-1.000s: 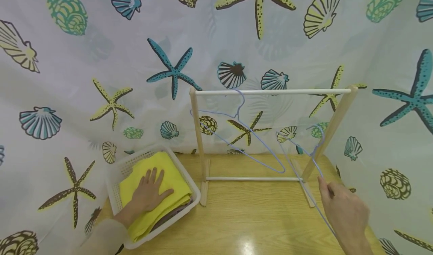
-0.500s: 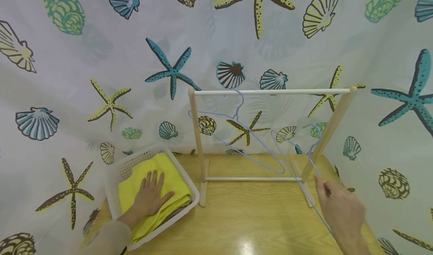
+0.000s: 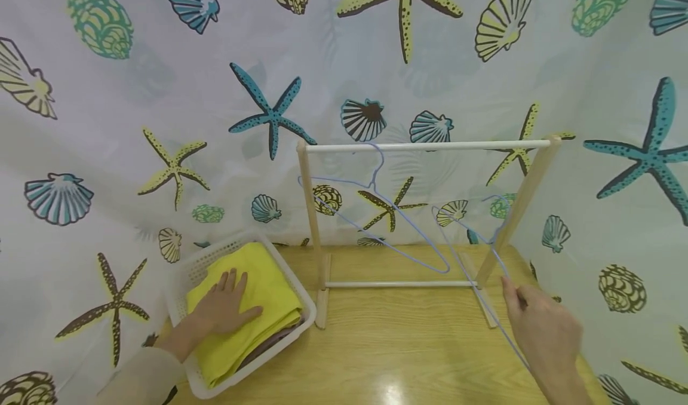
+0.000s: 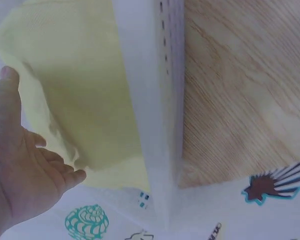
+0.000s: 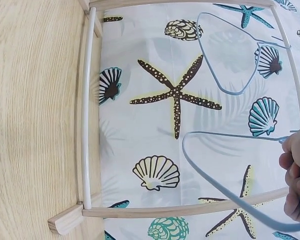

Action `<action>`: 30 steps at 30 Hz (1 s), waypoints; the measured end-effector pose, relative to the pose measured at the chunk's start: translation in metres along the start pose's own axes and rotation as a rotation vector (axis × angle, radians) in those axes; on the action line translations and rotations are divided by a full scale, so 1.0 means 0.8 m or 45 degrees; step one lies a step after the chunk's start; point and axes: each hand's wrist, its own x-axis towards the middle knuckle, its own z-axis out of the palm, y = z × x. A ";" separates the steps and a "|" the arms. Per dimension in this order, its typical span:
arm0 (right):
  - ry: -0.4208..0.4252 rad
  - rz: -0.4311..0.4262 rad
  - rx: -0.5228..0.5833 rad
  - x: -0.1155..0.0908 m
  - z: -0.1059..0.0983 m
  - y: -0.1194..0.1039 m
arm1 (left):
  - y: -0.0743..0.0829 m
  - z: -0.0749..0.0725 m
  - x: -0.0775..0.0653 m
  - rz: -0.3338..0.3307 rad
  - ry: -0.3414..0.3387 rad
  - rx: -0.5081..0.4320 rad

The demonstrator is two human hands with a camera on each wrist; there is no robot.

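Note:
My left hand (image 3: 223, 309) lies spread on folded yellow cloth (image 3: 266, 279) in a white basket (image 3: 263, 362) at the left. In the left wrist view, that hand (image 4: 27, 165) is at the edge of the yellow cloth (image 4: 85, 90), thumb and fingers apart. On the right, my right hand (image 3: 545, 330) pinches a thin blue clothes hanger (image 3: 500, 258) by one shoulder, its hook pointing up. The right wrist view shows the hand (image 5: 297, 170) at its border, gripping the hanger (image 5: 237, 201). A second blue hanger (image 3: 411, 218) hangs from the white top rail (image 3: 430, 146).
A small clothes rack with wooden posts (image 3: 312, 214) and a white lower bar (image 3: 403, 284) stands on the wooden table (image 3: 376, 345). Darker cloth (image 3: 269, 346) shows beneath the yellow one. A curtain (image 3: 333, 52) printed with shells and starfish surrounds the table.
My left hand has slid a little to the left over the yellow cloth. The held hanger has shifted slightly left with my right hand, which keeps its pinch.

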 end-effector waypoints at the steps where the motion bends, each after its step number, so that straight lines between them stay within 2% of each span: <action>1: -0.007 0.009 0.003 0.000 0.000 0.001 | -0.003 -0.004 -0.004 0.006 -0.007 0.010; 4: -0.023 0.020 0.013 -0.001 -0.001 0.002 | -0.013 -0.012 -0.019 0.034 -0.002 0.029; 7: -0.027 0.025 0.025 -0.002 -0.001 0.003 | -0.021 -0.016 -0.035 0.039 -0.038 0.018; 12: -0.028 0.031 0.012 -0.004 -0.001 0.005 | -0.030 -0.007 -0.053 0.021 -0.131 -0.033; 15: -0.027 0.031 0.016 -0.005 -0.001 0.005 | -0.030 -0.001 -0.056 0.026 -0.130 -0.051; 21: -0.017 0.021 0.028 -0.005 0.001 0.004 | -0.028 0.012 -0.056 0.029 -0.076 -0.055; 30: -0.060 0.013 0.038 -0.007 0.001 0.002 | -0.020 0.056 -0.058 0.043 0.092 0.073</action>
